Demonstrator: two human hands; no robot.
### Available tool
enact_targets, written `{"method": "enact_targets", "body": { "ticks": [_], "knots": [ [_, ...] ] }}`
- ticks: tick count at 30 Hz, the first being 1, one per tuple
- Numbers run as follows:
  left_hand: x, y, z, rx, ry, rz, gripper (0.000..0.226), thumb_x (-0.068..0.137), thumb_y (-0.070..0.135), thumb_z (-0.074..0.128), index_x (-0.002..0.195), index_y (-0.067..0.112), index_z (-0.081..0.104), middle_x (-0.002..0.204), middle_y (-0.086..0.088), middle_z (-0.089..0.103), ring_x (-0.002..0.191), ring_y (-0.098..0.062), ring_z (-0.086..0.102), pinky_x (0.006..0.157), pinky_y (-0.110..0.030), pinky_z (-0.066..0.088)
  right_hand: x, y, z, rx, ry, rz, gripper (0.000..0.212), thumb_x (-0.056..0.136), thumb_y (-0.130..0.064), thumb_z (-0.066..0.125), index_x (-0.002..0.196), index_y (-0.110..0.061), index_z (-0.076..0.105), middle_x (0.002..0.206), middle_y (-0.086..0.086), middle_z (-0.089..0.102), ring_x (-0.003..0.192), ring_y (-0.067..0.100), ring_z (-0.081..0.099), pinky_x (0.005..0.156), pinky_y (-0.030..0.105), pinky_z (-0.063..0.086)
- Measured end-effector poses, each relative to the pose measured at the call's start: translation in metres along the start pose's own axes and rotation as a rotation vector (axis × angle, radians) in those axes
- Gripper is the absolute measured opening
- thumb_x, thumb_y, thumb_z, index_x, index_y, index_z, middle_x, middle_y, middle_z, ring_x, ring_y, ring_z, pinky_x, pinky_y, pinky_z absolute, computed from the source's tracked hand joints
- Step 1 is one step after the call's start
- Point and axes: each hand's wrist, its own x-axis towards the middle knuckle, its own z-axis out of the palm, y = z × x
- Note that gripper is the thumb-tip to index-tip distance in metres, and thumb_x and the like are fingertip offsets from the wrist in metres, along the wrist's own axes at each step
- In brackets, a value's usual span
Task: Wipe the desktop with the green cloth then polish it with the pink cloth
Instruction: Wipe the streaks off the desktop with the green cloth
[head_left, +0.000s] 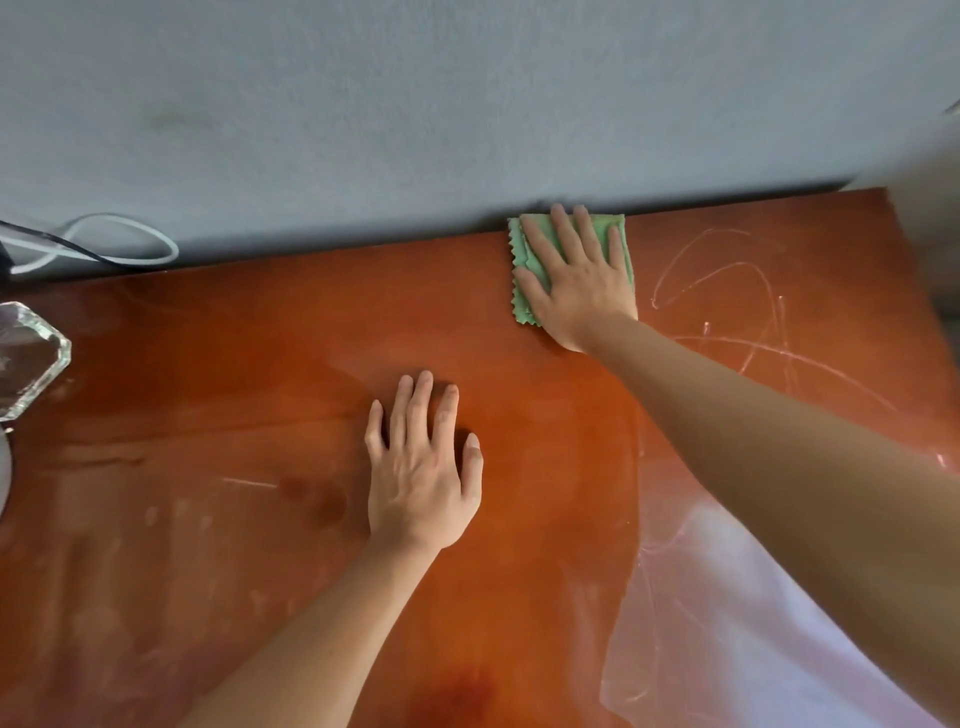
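Note:
A glossy reddish-brown desktop (218, 395) fills the view. A folded green cloth (519, 244) with a zigzag edge lies flat at the desk's far edge, against the wall. My right hand (576, 280) presses on it with straight, spread fingers, covering most of it. Nearer to me, my left hand (421, 467) rests flat on the bare wood at the middle of the desk, fingers straight. White scribble marks (737, 312) cross the desktop to the right of the green cloth. No pink cloth is in view.
A grey wall (415, 104) runs along the desk's far edge. A clear faceted glass object (26, 358) stands at the left edge, with white and black cables (104, 244) behind it. Bright glare covers the desk's near right corner (753, 623).

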Motion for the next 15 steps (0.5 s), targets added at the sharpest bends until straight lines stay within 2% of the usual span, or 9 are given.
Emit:
{"method": "enact_targets", "body": {
  "ticks": [5,12,15],
  "knots": [
    [0.001,0.0,0.0,0.002,0.008,0.0,0.057,0.102,0.045,0.031,0.147,0.014,0.049,0.159,-0.014,0.04,0.15,-0.032,0.03,0.122,-0.057,0.02,-0.024,0.003,0.007,0.033,0.028,0.076,0.067,0.097,-0.063,0.003,0.159,-0.036,0.0,0.168,0.0,-0.003,0.153,0.022,-0.011,0.122,0.05,-0.009],
    [0.001,0.002,-0.001,-0.006,0.014,-0.004,0.06,0.101,0.046,0.028,0.146,0.013,0.049,0.158,-0.015,0.041,0.149,-0.033,0.032,0.121,-0.057,0.02,-0.147,0.002,0.033,0.038,0.06,0.096,0.065,0.102,-0.062,0.008,0.159,-0.032,0.006,0.168,0.001,0.005,0.154,0.023,-0.006,0.123,0.052,-0.001],
    [0.0,0.002,-0.002,-0.006,0.008,-0.006,0.058,0.101,0.044,0.031,0.147,0.013,0.049,0.158,-0.015,0.04,0.15,-0.033,0.031,0.122,-0.056,0.02,-0.166,-0.002,0.042,0.028,0.058,0.135,0.065,0.102,-0.061,0.01,0.159,-0.032,0.007,0.167,0.001,0.005,0.154,0.022,-0.006,0.123,0.052,-0.002]
  ]
}}
